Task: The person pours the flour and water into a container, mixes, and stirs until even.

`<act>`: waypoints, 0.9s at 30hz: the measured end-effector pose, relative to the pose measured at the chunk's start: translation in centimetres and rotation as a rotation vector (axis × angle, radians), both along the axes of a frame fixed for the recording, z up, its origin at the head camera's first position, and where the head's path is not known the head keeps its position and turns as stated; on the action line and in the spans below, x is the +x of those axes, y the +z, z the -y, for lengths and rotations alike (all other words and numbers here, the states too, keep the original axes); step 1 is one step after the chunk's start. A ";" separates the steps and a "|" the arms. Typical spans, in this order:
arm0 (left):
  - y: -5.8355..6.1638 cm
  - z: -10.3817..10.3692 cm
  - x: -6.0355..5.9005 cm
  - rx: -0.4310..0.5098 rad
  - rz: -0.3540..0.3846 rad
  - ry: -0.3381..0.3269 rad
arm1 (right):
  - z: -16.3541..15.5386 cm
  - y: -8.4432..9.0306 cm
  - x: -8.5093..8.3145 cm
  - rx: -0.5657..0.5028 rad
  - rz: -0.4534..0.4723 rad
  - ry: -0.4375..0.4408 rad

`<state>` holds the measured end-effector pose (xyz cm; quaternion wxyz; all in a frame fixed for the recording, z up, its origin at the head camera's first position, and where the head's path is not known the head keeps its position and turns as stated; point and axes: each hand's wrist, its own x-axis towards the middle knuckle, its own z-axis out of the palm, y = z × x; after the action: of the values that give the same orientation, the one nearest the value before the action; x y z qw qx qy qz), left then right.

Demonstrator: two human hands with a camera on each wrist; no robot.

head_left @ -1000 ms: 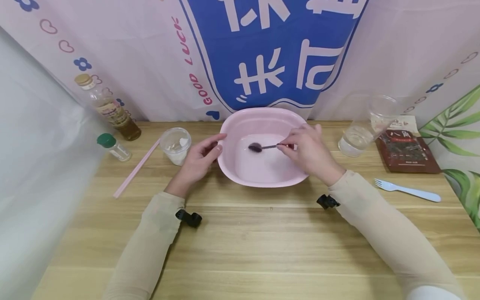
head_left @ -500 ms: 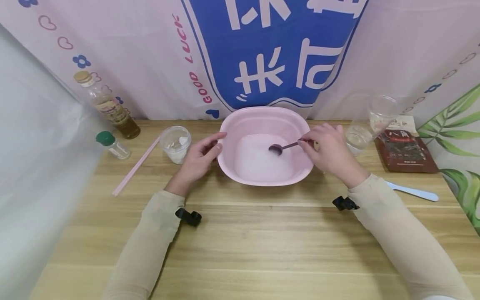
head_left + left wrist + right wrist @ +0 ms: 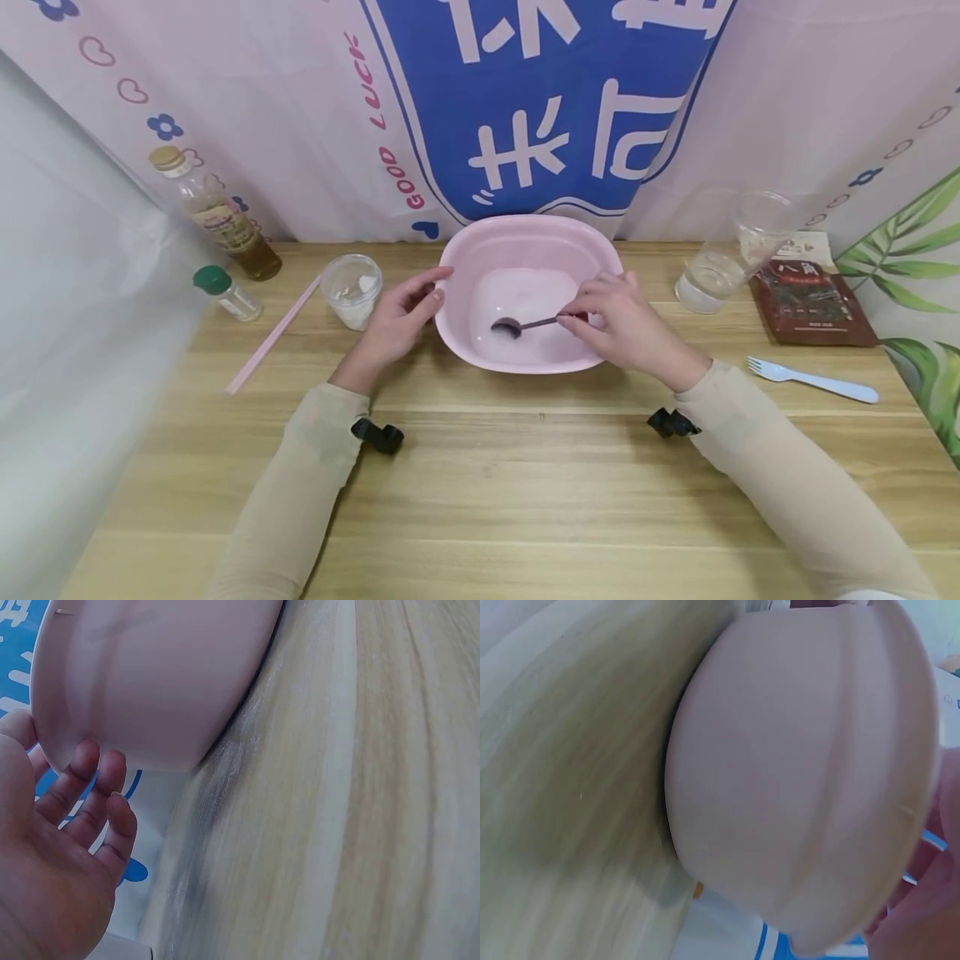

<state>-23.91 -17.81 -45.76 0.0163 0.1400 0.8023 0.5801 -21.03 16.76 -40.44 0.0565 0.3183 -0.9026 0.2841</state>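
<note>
One pink basin [image 3: 480, 246] (oval, glossy, frothy)

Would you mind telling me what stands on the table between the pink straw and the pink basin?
In the head view, a clear plastic cup holding white powder stands between the pink straw and the pink basin.

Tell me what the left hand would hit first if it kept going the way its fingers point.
The left hand already has fingertips at the pink basin, touching its left wall in the left wrist view. Going straight on, it would likely just push that wall.
</note>
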 end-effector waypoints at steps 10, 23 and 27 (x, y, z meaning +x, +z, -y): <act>0.1 -0.1 0.0 -0.004 0.001 0.008 | -2.2 0.8 0.0 0.046 -0.169 -0.148; -0.2 0.0 0.0 0.008 0.002 0.002 | 1.0 -0.2 0.0 0.055 -0.069 0.025; -0.1 0.0 0.0 0.001 0.008 0.005 | -0.1 0.7 0.4 0.070 -0.056 0.046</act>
<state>-23.95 -17.84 -45.85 0.0179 0.1356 0.8021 0.5812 -20.67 16.82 -39.73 0.0640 0.3487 -0.9025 0.2447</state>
